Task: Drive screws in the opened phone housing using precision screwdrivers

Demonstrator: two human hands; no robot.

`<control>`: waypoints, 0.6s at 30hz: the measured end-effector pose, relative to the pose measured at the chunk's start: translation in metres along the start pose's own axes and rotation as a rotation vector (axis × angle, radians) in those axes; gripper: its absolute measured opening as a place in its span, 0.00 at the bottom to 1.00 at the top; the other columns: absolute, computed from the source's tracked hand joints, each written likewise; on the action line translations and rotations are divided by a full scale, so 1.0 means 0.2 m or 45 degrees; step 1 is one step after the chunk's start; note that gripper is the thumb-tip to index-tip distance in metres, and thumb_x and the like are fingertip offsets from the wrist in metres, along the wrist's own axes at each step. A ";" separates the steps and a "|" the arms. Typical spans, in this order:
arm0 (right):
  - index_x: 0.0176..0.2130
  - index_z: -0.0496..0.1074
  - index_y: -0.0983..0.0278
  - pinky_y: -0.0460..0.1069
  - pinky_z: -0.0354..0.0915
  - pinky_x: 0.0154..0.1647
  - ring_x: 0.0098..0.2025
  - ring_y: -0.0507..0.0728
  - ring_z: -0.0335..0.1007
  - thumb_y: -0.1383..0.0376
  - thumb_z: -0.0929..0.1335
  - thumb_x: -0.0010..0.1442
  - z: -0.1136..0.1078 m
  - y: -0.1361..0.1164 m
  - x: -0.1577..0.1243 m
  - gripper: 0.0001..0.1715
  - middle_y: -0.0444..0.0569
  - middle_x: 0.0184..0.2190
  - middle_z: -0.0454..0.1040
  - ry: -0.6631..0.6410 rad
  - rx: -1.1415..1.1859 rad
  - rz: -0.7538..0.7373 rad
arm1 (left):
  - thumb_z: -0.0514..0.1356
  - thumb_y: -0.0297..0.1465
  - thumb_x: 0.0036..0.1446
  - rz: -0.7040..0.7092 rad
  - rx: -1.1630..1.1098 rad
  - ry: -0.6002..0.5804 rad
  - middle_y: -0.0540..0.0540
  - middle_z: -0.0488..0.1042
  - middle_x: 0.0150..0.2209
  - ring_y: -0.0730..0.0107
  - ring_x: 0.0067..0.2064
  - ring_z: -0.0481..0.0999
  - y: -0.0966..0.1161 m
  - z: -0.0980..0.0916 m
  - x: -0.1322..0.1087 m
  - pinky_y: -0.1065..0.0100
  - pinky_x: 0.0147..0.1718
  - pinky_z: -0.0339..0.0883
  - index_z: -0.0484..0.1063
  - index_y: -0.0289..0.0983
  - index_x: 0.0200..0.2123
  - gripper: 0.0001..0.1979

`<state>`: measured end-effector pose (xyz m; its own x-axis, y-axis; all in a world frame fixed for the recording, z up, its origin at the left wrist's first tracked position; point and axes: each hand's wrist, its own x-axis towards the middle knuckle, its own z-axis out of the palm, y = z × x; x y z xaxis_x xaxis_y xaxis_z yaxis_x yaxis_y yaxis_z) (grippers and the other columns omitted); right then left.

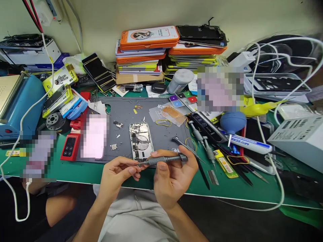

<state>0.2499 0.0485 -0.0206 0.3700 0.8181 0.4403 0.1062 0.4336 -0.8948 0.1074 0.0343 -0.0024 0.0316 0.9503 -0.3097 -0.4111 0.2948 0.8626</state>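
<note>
Over the worktop's [75, 172] near edge, your right hand [174, 176] grips a screwdriver [161, 160], and your left hand [115, 174] is pinching at its tip. Phone's [142, 143] right past them, opened up on the mat [121, 109], loose parts [118, 124] beside it, so I'd say apart, not closed up yet. Can't read the box's [300, 132] label, sorry.
</note>
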 end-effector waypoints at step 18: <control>0.67 0.66 0.48 0.46 0.78 0.31 0.34 0.53 0.81 0.60 0.72 0.77 -0.01 0.00 0.02 0.24 0.43 0.41 0.84 -0.027 0.279 0.280 | 0.78 0.45 0.61 0.064 0.080 0.017 0.41 0.89 0.33 0.59 0.35 0.90 -0.03 -0.03 -0.02 0.63 0.38 0.88 0.91 0.40 0.40 0.15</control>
<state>0.2529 0.0507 -0.0191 0.3422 0.9081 0.2415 -0.1770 0.3146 -0.9326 0.1052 0.0275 -0.0090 -0.0001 0.9628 -0.2703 -0.3539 0.2527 0.9005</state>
